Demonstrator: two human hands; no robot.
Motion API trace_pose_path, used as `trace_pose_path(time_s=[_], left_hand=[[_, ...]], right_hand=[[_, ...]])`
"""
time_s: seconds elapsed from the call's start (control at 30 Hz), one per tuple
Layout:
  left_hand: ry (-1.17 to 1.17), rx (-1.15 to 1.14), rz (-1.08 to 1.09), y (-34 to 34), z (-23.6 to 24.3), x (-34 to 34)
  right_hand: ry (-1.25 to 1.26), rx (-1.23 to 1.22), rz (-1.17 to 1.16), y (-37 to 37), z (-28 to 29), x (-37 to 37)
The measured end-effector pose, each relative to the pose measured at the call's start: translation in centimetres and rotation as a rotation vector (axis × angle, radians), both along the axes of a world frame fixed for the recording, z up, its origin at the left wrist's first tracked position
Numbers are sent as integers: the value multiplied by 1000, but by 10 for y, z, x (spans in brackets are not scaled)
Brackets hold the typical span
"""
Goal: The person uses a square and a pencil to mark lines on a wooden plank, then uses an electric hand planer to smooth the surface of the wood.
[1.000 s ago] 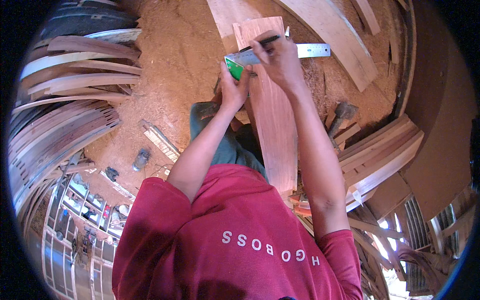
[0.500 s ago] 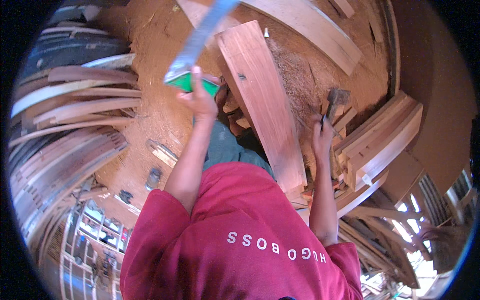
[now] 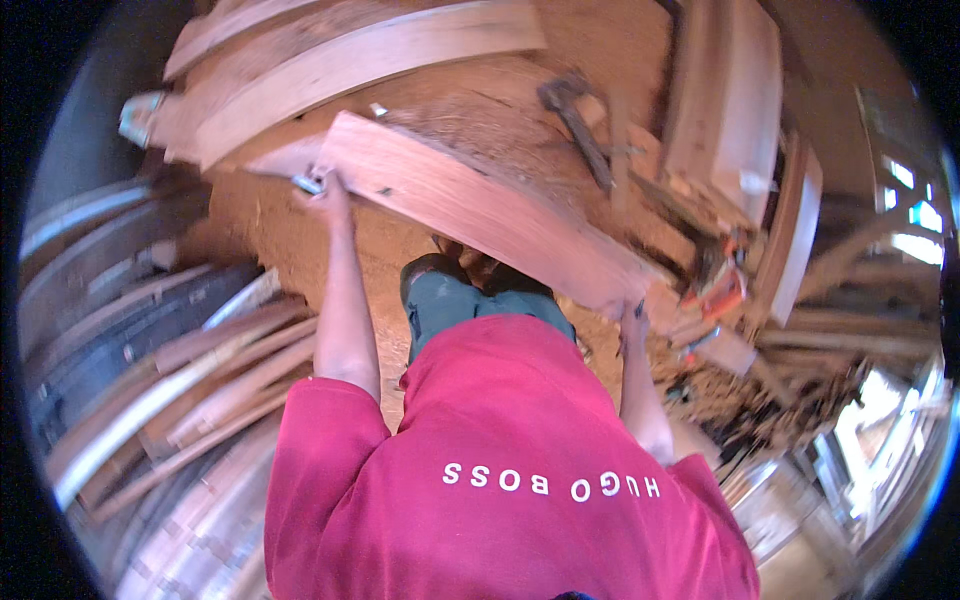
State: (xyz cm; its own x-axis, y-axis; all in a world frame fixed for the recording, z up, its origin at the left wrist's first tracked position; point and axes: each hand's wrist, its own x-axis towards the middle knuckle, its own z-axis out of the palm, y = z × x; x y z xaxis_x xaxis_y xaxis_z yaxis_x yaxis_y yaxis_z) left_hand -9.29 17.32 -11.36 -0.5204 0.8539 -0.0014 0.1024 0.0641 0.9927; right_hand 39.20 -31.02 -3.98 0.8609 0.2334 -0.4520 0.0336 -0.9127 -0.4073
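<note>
A long reddish-brown wooden board slants in front of my legs, its left end farther from me. My left hand is closed at that left end. A small pale-blue and white object shows beside its fingers; blur hides what it is. At the nearer right end, my right hand closes on the board's edge, with something thin and dark by its fingers. Beyond the board, a hammer lies with its dark head away from me.
Curved planks lie at the back left, and more are stacked at the left. Thick timber pieces stand at the right. Near my right hand is an orange tool, blurred. Wood shavings cover the ground.
The board has swung from lengthwise to more crosswise. My left hand, which held a green-handled tool with a metal blade, is now at the board's end. My right hand has left the hammer's side.
</note>
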Motion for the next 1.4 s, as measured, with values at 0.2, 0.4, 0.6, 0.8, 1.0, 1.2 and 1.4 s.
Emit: trace_pose_path(time_s=[0.2, 0.4, 0.6, 0.8, 1.0, 1.2, 1.4], left_hand=[[-120, -219, -68, 25, -6, -7], [-113, -173, -117, 19, 39, -26], [-49, -282, -226, 17, 134, 25], [54, -380, -524, 54, 143, 97], [183, -330, -422, 54, 153, 118], [520, 153, -366, -16, 193, 164], [358, 377, -1092, -83, 241, 253]], right_hand=[[-8, 173, -188, 4, 11, -17], [118, 131, -101, -18, 45, -11], [64, 322, -230, -34, 94, -4], [-99, 237, -122, -12, 89, 47], [-42, 384, -237, -11, 80, 45], [23, 443, -360, -29, 69, 23], [15, 537, -494, -31, 71, -3]])
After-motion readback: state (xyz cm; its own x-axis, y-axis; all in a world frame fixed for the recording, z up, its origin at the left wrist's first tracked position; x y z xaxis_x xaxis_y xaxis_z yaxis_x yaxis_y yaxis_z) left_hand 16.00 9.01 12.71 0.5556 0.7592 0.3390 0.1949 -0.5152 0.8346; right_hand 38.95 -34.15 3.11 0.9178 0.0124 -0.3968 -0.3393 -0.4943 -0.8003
